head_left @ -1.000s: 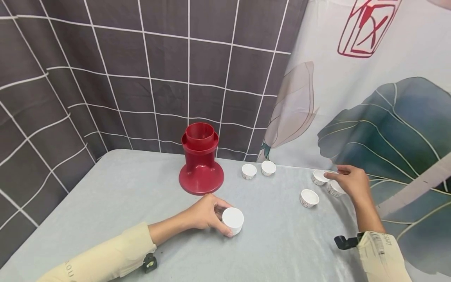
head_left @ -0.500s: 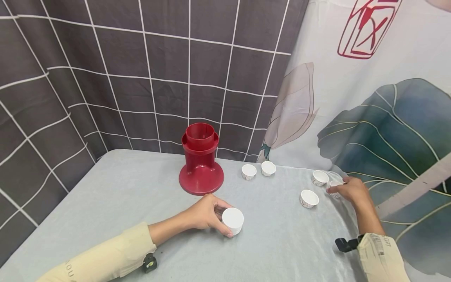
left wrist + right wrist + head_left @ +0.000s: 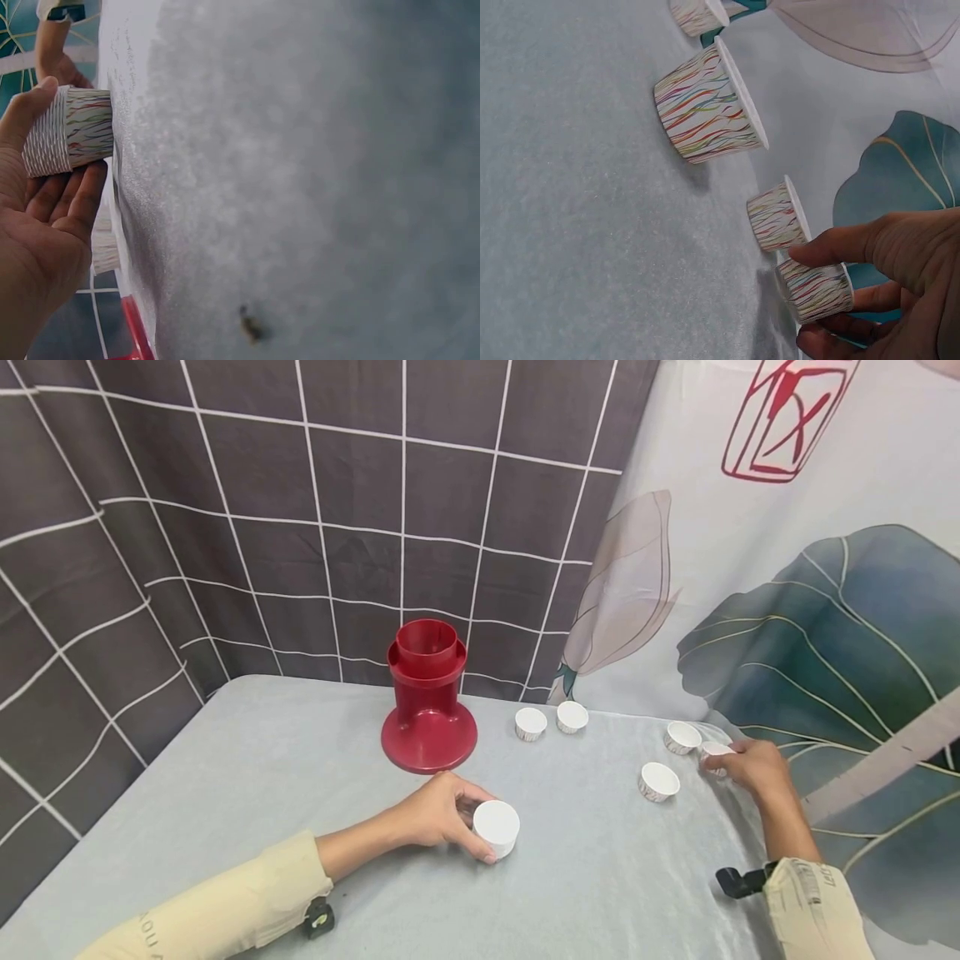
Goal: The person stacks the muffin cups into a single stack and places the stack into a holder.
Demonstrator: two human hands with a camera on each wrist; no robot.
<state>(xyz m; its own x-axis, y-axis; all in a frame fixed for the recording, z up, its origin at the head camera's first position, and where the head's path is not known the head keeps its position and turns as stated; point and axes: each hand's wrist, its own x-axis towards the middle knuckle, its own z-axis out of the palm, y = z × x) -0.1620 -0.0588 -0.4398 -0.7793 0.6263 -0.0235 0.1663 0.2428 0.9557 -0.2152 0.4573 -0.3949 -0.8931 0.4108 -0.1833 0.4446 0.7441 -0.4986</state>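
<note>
My left hand point(image 3: 442, 814) holds a stack of nested white paper cups point(image 3: 496, 827) on the table, thumb on the near side. In the left wrist view their stacked rims and the coloured wavy lines of the bottom cup point(image 3: 90, 127) show. At the table's back right, my right hand point(image 3: 756, 770) pinches a single paper cup point(image 3: 817, 291) with the same pattern between thumb and fingers. Right beside it stands another paper cup point(image 3: 776, 217). A further paper cup point(image 3: 658, 782) stands nearer and to the left.
Two more paper cups, one left point(image 3: 530, 725) and one right point(image 3: 572, 717), stand by the back edge. To their left is a red plastic stand point(image 3: 429, 735) with a round base and an open tube top. Grey gridded and printed curtains hang behind the pale cloth-covered table point(image 3: 262, 760).
My right hand has come down from over the back cups and now grips the rightmost one. The left hand and its stack have stayed in place.
</note>
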